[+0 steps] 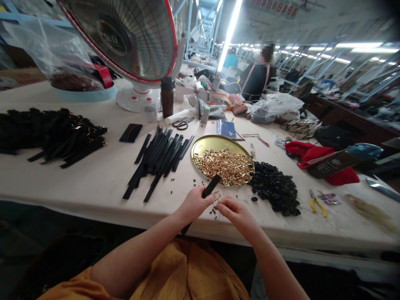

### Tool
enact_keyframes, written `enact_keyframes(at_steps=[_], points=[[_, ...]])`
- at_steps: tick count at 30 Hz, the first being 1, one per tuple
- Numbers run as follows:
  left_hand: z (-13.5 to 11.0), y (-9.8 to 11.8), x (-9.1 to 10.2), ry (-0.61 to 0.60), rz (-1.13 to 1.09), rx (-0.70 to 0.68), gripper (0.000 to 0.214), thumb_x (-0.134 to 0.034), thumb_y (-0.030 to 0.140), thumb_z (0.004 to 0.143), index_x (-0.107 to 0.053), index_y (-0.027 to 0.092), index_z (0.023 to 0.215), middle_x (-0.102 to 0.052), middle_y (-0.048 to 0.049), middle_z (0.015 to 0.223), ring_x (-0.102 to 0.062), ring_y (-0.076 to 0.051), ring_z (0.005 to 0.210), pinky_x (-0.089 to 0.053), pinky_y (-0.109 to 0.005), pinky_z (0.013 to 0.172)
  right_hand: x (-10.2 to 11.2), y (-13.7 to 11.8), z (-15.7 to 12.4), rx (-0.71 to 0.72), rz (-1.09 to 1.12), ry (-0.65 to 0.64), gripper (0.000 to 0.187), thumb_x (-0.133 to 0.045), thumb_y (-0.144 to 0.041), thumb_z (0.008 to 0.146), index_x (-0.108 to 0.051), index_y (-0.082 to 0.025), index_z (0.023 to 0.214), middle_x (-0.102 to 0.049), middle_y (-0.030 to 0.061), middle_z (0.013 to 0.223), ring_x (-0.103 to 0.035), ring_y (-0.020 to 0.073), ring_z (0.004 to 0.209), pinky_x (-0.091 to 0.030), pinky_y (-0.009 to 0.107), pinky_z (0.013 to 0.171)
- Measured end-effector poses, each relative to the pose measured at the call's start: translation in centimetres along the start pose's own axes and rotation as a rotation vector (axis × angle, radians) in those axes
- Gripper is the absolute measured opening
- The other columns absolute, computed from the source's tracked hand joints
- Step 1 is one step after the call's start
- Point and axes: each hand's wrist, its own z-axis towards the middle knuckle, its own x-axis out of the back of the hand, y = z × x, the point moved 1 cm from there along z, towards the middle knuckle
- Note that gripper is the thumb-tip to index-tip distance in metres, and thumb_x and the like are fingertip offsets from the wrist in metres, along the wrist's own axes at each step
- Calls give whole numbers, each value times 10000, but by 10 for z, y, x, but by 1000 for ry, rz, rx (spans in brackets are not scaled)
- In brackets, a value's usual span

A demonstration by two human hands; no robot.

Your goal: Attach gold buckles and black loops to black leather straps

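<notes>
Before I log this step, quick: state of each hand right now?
Left hand: closed, holding a black strip.
Right hand: closed, pinching a small gold piece.

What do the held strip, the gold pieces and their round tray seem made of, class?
Held strip: perhaps leather or a synthetic; black, smooth-looking, straight-edged. 
Gold pieces: probably metal, polished, judging by bright glints. 
Round tray: metal or coated plastic; glossy gold, with a shiny rim and soft reflections.

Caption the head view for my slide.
Left hand grips a flat black strip; right hand pinches a small gold metal piece, near a round shiny gold tray.
</notes>
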Motion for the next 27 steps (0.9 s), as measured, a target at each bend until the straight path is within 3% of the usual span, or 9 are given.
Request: enact_keyframes(at_steps=[2,4,7,9,13,17,22,27], points=[[-2,1,1,-65,0,25,199,-508,334,707,-494,141,662,-421,45,575,-377,-75,533,-298,-182,482,1,1,-4,55,4,25,140,-621,-342,700,-660,-209,719,-555,24,832,-513,141,710,-412,258,607],[-4,1,-1,-171,-41,93,214,-517,355,701,-498,142,682,-386,62,527,-341,-60,468,-270,-177,437,0,5,-6,61,59,65,132,-638,-329,684,-651,-217,754,-573,31,880,-529,148,732,-425,262,609],[-6,2,-5,-303,-96,210,245,-519,391,704,-498,148,730,-334,85,476,-281,-46,387,-214,-173,372,-3,12,-6,-24,214,75,164,-668,-326,659,-610,-211,761,-579,-11,687,-516,119,607,-410,244,544],[-6,3,-6,-343,-126,219,271,-526,415,704,-497,148,739,-341,84,484,-284,-44,382,-217,-169,361,-5,17,-6,-70,315,84,209,-689,-326,642,-606,-209,794,-567,-34,611,-510,105,563,-412,239,535],[-3,2,-3,-341,-204,177,349,-416,488,778,-483,147,811,-382,74,515,-311,-49,392,-250,-167,373,-4,25,-5,-155,503,228,245,-712,-322,628,-624,-205,824,-605,-25,657,-551,103,583,-473,266,604],[-6,-4,-2,-319,-40,108,318,-369,431,822,-517,151,848,-406,68,503,-350,-65,415,-278,-175,415,-5,31,-2,-266,786,395,284,-757,-309,570,-623,-223,805,-614,-28,719,-569,87,569,-520,256,604],[-11,-4,-4,-286,225,-77,316,-373,382,834,-604,168,853,-588,-1,700,-493,-118,630,-363,-206,579,-12,36,-3,-356,941,354,283,-773,-296,558,-621,-238,790,-612,-39,680,-580,80,540,-540,210,559],[-11,-4,-1,-329,363,-114,321,-367,382,841,-618,182,850,-638,-18,763,-541,-145,690,-376,-224,642,-9,36,-6,-415,973,355,302,-786,-313,543,-642,-238,797,-586,-50,617,-556,67,502,-522,171,499]])
